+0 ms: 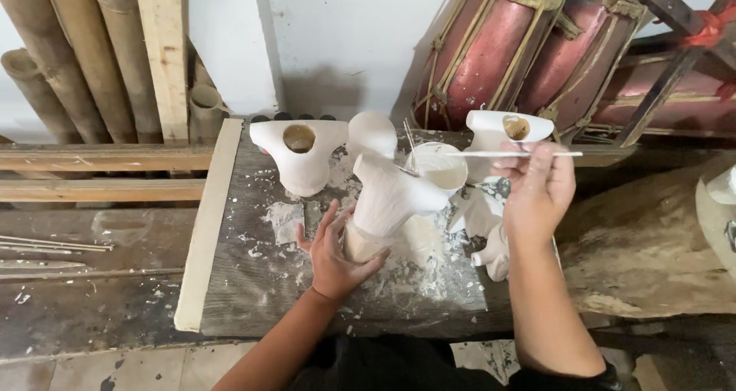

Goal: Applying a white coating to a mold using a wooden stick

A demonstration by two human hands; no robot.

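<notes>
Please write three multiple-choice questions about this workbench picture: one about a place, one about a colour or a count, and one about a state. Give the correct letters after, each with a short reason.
1. Where is the small white cup?
A. On the floor
B. On the bench behind the white form the left hand holds
C. On top of a drum

2. What colour are the bodies of the two drums against the wall?
A. Reddish
B. Blue
C. Green

3. What does the right hand do?
A. Lies flat on the bench
B. Holds a thin stick level
C. Closes around the cup

Answers:
1 B: the cup stands on the wooden bench just behind the white form in the left hand.
2 A: both bodies are reddish, laced with tan cord.
3 B: the fingers pinch the thin stick, which lies about level.
</notes>
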